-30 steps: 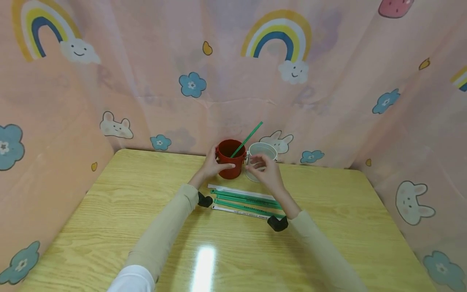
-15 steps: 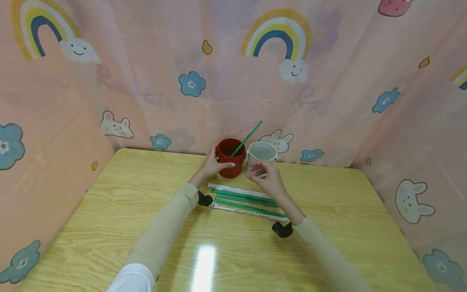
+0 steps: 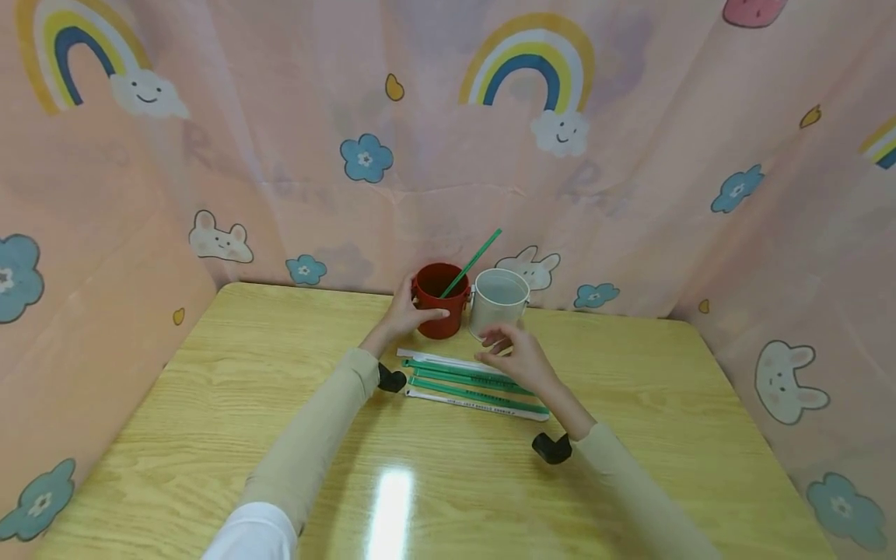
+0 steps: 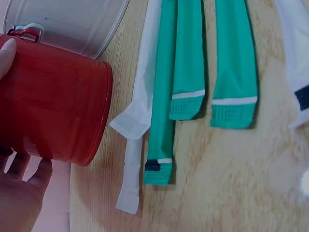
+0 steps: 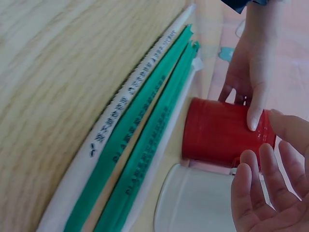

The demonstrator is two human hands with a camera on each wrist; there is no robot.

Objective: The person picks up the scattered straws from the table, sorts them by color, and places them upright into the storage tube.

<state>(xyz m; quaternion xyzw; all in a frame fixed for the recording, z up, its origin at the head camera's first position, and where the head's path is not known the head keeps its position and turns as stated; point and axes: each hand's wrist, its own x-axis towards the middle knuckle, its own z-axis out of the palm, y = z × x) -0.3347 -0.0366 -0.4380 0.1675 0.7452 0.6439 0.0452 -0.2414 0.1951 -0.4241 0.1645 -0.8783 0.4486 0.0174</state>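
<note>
My left hand (image 3: 407,313) grips the red bucket (image 3: 444,320) at the back of the table, thumb across its front and fingers round its far side. One slim green paper-wrapped stick (image 3: 477,259) leans out over the red bucket's right rim. Right beside it stands a white bucket (image 3: 491,311), upright. My right hand (image 3: 523,358) is just in front of the white bucket, fingers loosely bent and holding nothing; the right wrist view shows its palm (image 5: 285,215) bare. Below the buckets lie several long wrapped sticks, green ones (image 4: 235,63) and white ones (image 4: 145,87), side by side.
The wooden table (image 3: 294,342) ends at a pink patterned curtain (image 3: 420,210) close behind the buckets. Both wrists carry black mounts (image 3: 553,448). A bright light reflection (image 3: 390,505) lies on the table's front part.
My right hand has drawn back from over the white bucket, toward me and slightly right, uncovering its rim. My left hand has stayed on the red bucket.
</note>
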